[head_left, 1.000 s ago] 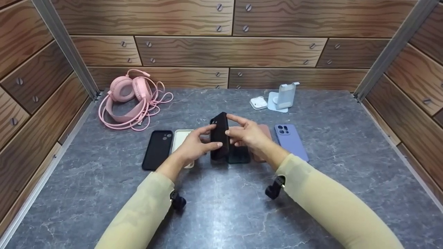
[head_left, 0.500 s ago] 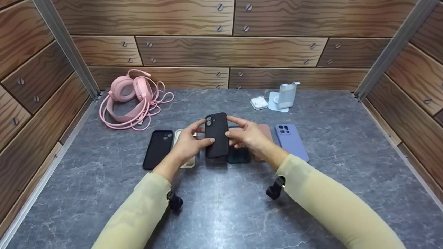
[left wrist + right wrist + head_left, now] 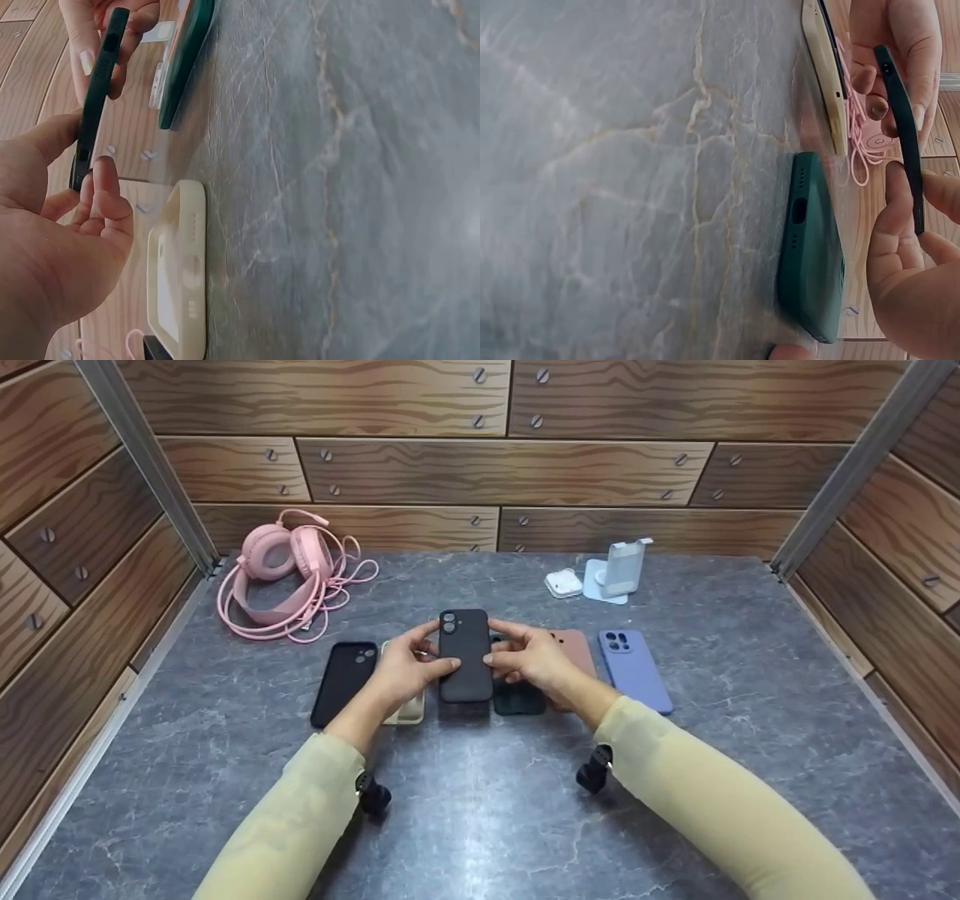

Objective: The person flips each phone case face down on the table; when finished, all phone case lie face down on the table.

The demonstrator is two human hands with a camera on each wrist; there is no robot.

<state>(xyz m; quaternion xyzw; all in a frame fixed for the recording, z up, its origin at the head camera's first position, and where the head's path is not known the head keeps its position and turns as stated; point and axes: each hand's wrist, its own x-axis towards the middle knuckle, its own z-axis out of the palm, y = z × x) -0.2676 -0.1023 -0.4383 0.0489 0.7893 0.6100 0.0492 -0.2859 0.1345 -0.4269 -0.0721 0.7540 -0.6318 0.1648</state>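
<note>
A black phone case (image 3: 466,664) is held up off the table, its back with two round camera rings facing the head camera. My left hand (image 3: 401,671) pinches its left side, thumb in front and fingers along the edge. On the opposite side, my right hand (image 3: 534,660) grips it between thumb and fingers. Seen edge-on in the left wrist view, the held case (image 3: 97,97) is thin, with port cutouts along its rim. Below and beside the hands lie a cream phone case (image 3: 409,712) and a dark green phone case (image 3: 519,701), both partly hidden.
Another black phone case (image 3: 341,686) lies left in the row; a pink case (image 3: 579,649) and a purple case (image 3: 637,675) lie right. Behind are pink headphones (image 3: 274,577) with a coiled cable, a small white item (image 3: 562,583) and a pale blue stand (image 3: 624,570). Wood-patterned walls enclose the table.
The held black phone case has turned from edge-on to back toward the head camera and shifted slightly left. My left hand moved a little left with it; my right hand stayed nearly still.
</note>
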